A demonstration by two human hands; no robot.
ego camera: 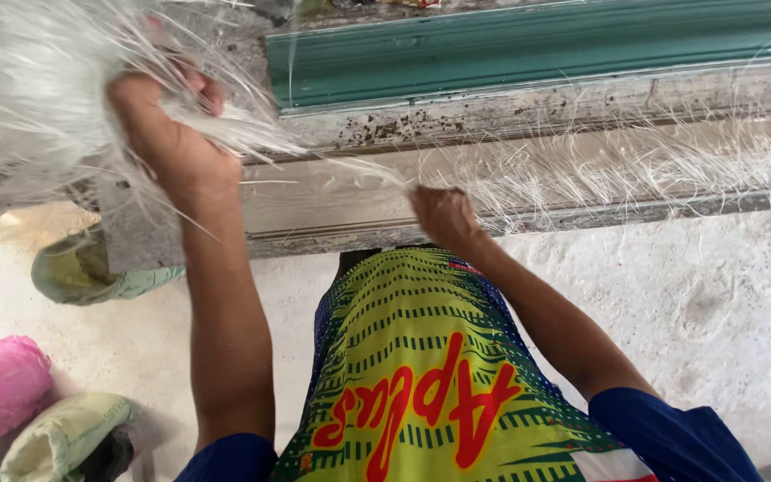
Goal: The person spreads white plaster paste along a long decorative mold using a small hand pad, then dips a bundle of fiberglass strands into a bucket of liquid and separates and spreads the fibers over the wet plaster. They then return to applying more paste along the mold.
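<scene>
1. Head view: the left hand (pixel 171 134) is clenched on a thick bundle of white fibres (pixel 37 98) at the plank's (pixel 332 201) left end.
2. The right hand (pixel 443 214) pinches a few strands mid-plank; loose fibres (pixel 653 165) lie spread rightward, most still bundled.

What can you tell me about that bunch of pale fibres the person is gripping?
The bundle of fibres is a thick mass of thin, whitish, glossy strands, like raw plant fibre or fine plastic thread. It fans out wide and blurred at the upper left, then narrows where the left hand clenches it in a fist. From there a slim strand runs right to the right hand, which pinches it. Loose strands lie scattered over the weathered wooden plank behind.
</scene>
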